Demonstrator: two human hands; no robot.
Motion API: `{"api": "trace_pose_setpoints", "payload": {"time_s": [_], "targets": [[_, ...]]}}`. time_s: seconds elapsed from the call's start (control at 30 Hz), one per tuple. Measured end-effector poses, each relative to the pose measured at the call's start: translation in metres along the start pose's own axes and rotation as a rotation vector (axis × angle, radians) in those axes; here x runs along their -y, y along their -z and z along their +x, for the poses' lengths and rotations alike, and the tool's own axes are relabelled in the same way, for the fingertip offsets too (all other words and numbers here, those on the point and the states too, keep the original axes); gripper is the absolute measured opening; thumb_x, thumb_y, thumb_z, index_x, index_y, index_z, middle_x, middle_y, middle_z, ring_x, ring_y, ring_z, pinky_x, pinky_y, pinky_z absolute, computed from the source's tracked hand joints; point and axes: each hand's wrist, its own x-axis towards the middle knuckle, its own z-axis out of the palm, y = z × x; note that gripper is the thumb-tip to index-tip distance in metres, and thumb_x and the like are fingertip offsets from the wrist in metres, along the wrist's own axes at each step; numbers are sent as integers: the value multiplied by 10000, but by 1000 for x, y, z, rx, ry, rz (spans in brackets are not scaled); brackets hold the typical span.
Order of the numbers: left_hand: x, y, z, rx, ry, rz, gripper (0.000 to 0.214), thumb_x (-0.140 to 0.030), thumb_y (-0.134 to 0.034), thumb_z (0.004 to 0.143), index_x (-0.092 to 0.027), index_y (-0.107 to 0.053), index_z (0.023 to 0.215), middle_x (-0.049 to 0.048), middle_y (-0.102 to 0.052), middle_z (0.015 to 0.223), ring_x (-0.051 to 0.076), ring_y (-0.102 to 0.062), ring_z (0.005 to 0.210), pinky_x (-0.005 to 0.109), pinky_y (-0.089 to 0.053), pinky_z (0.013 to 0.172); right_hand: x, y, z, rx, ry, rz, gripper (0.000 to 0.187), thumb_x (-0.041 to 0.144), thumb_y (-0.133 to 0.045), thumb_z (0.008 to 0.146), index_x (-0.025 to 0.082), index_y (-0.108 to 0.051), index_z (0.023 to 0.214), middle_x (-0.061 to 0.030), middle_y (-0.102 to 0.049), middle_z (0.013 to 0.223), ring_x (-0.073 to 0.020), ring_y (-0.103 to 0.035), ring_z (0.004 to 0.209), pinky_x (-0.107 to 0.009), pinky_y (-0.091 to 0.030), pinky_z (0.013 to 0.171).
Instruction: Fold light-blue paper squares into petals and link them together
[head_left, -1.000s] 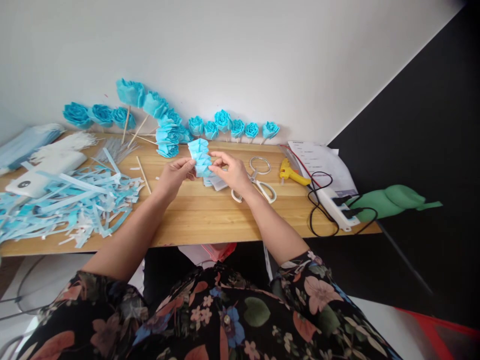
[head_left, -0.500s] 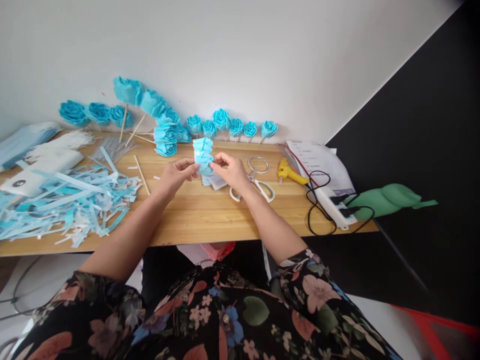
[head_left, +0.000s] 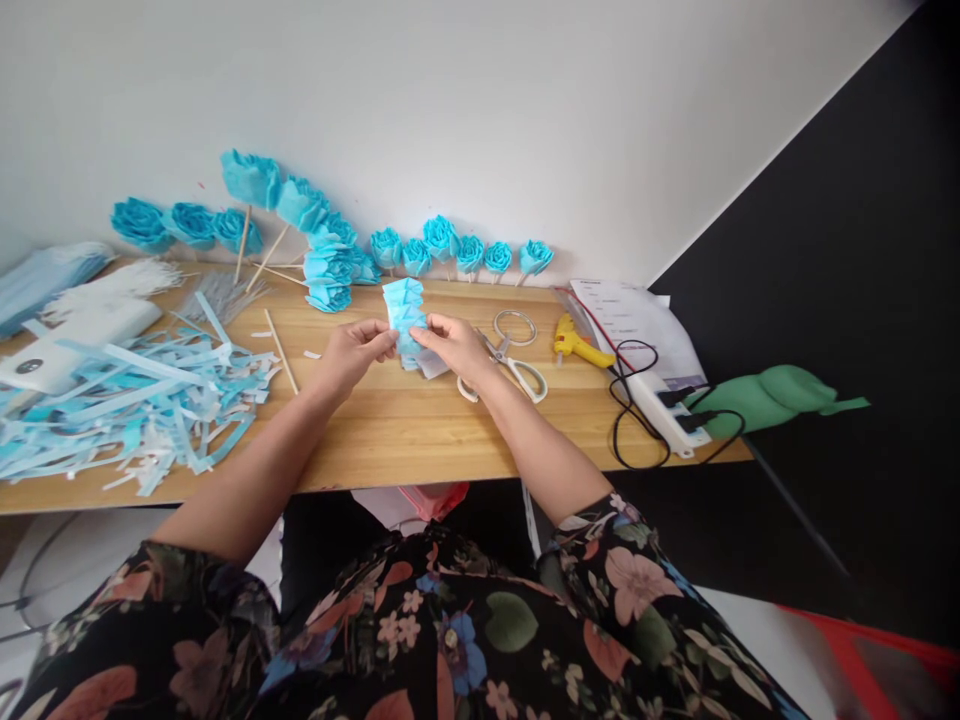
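A folded strip of light blue material [head_left: 406, 300] is held between my two hands above the table. My left hand [head_left: 358, 350] pinches its left edge, with fingers closed. On the other side my right hand [head_left: 450, 340] grips the strip's lower right part between thumb and fingers. Some pale pieces [head_left: 431, 364] lie under the strip, partly hidden by my right hand. White-handled scissors [head_left: 531, 380] rest just right of that hand, their blades partly covered by it. Behind my hands, several blue artificial roses [head_left: 441, 238] on thin sticks stand along the wall.
Blue and white scrap strips [head_left: 172, 400] are heaped on the left, near a thin wooden stick [head_left: 281, 352]. To the right are a yellow glue gun [head_left: 581, 343], a power strip [head_left: 679, 425] with black cables, papers [head_left: 637, 325] and a green roll [head_left: 772, 398].
My right hand has shifted slightly left, its thumb further over the blue strip. Both hands still hold the strip. The view has moved a little.
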Motion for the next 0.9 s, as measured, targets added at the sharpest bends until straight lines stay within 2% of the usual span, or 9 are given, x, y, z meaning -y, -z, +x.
{"api": "trace_pose_setpoints", "payload": {"time_s": [0.17,0.33,0.53,0.73,0.9], "targets": [[10,2,4,65,-1,-137,328,-440,-777,722,-171,-635,601,2,-605,583,103,-511,569,251,-415,610,1,-1,0,14,4,51,397,578,-675,780,196,-568,771,30,-518,703,-116,-464,681,-239,-363,632],[17,5,6,129,58,-213,305,-469,-738,772,-167,-712,739,39,-686,701,122,-587,627,250,-441,620,-1,2,2,-43,56,-8,412,571,-662,784,194,-509,719,47,-440,679,-96,-392,655,-235,-312,614],[12,3,4,54,24,-56,348,-487,-779,714,-173,-650,640,15,-631,612,120,-537,580,260,-429,605,6,-1,-3,-86,99,-138,438,531,-658,812,198,-432,638,60,-367,624,-84,-344,620,-242,-285,607],[5,1,2,-8,16,-13,337,-465,-783,687,-182,-619,609,0,-595,577,117,-510,563,269,-420,609,7,-2,-3,-27,62,22,471,649,-570,851,194,-576,730,11,-562,737,-122,-519,724,-243,-430,696],[5,-1,1,30,17,15,326,-463,-778,685,-184,-624,621,-5,-584,576,120,-500,560,274,-408,600,-1,-3,-2,-8,-23,54,458,628,-731,732,187,-628,802,12,-623,749,-122,-559,697,-233,-452,634]]}}
